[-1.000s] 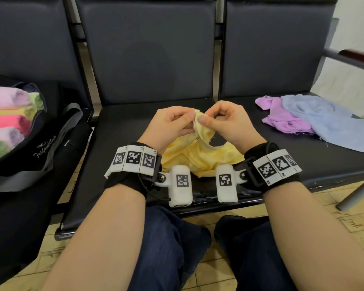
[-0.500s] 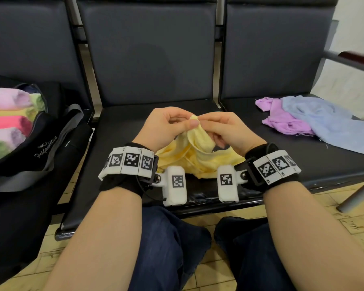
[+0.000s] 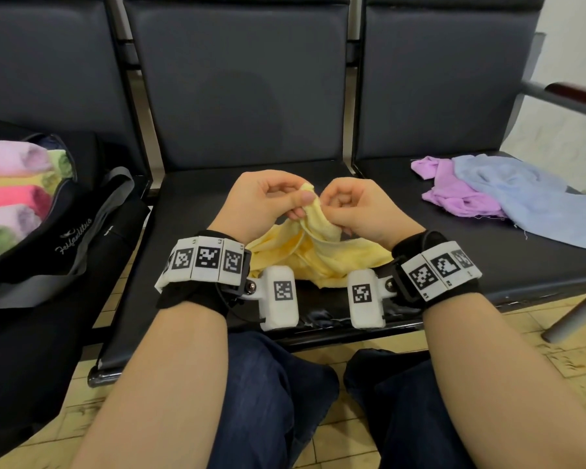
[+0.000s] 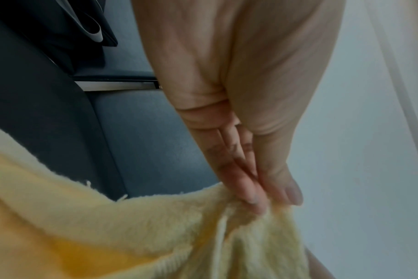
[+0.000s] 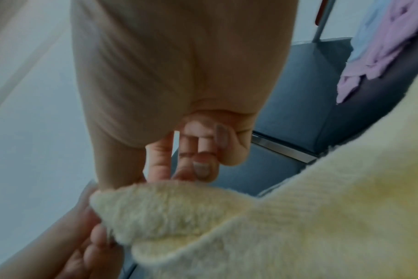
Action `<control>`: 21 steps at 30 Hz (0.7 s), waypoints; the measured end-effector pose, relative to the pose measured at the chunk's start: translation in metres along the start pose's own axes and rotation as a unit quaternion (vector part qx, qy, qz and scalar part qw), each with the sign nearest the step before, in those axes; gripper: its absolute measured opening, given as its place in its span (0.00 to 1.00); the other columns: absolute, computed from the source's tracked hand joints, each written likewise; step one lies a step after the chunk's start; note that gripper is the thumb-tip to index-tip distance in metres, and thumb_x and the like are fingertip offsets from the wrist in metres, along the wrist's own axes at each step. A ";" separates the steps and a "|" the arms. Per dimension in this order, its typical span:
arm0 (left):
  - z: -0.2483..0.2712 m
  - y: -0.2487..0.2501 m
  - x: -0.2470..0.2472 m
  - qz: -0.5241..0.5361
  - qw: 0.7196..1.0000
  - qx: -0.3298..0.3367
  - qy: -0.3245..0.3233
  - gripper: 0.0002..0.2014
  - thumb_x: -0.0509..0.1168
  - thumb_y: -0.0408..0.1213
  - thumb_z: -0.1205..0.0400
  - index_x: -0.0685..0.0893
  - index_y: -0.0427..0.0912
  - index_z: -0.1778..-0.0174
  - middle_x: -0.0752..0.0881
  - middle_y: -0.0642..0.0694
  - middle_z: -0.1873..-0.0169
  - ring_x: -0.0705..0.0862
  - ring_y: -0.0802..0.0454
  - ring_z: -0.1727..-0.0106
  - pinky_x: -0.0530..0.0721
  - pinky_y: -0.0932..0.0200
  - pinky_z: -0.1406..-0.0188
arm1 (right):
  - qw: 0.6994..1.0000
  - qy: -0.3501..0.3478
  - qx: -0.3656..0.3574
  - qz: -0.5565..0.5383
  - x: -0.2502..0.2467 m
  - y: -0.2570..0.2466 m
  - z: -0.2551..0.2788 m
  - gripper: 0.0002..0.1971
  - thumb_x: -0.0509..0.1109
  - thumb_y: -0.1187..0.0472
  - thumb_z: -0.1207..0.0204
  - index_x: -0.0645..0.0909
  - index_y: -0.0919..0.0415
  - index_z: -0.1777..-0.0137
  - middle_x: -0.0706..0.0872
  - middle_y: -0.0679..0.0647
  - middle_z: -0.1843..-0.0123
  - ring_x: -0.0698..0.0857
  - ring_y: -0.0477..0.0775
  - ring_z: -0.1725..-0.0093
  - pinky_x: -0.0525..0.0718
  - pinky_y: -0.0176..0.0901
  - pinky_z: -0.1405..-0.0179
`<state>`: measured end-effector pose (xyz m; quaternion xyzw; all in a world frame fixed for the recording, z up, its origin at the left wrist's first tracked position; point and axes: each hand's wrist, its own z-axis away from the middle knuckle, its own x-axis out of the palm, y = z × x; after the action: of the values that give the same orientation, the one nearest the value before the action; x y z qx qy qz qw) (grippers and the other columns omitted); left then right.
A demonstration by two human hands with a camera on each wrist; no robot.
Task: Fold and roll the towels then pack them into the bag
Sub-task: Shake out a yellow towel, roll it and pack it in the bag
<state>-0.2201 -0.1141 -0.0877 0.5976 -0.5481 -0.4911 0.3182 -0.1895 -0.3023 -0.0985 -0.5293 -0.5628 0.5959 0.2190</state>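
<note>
Your left hand (image 3: 268,201) and right hand (image 3: 356,208) both pinch the same raised edge of the yellow towel (image 3: 318,255), thumbs and curled fingers closed on the cloth, the two hands almost touching. The pinched corner points up and away from you, and the rest of the towel hangs down in loose folds onto the front of the middle bench seat (image 3: 190,231). It is bunched, so you cannot tell its long axis. The black bag (image 3: 68,231) sits open on the seat to your left with rolled towels (image 3: 11,194) stacked inside, their long axes running left to right. On the right seat, well apart, a purple towel (image 3: 454,194) lies crumpled, touching a light blue towel (image 3: 528,194).
</note>
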 end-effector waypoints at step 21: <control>-0.004 -0.003 0.001 0.026 0.997 0.037 0.067 0.04 0.70 0.28 0.21 0.87 0.39 0.54 0.88 0.49 0.72 0.86 0.57 0.69 0.84 0.66 0.64 | 0.967 0.132 -0.082 0.203 0.009 0.001 -0.003 0.09 0.66 0.63 0.23 0.88 0.57 0.50 0.88 0.50 0.64 0.85 0.50 0.64 0.86 0.52 0.58</control>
<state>-0.2153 -0.1150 -0.0895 0.6260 -0.5586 -0.4213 0.3443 -0.1892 -0.2934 -0.1020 -0.7224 -0.4570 0.5044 0.1217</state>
